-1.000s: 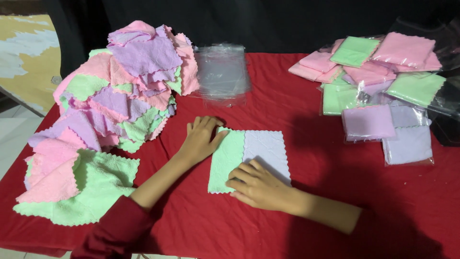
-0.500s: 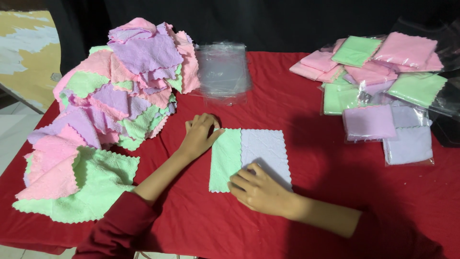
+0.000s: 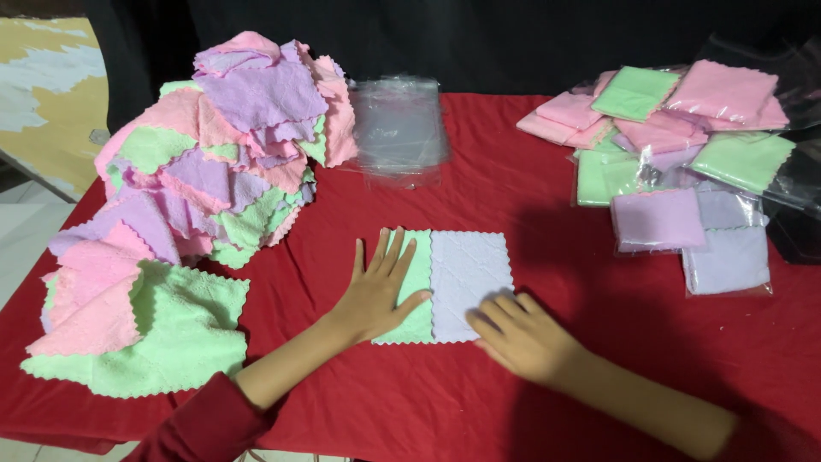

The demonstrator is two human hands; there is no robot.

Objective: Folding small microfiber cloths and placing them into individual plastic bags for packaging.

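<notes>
Lying flat at table centre: green cloth with lilac cloth overlapping its right half; how far green runs under lilac is hidden. At 10 o'clock, heap of loose cloths; at 12, stack of clear bags; at 2, bagged cloths, partly cut off at the frame edge. Red tablecloth beneath. Left hand spread fully open, palm pressing green cloth, gripping nothing. Right hand loosely curled, fingertips resting on lilac cloth's lower right corner.
</notes>
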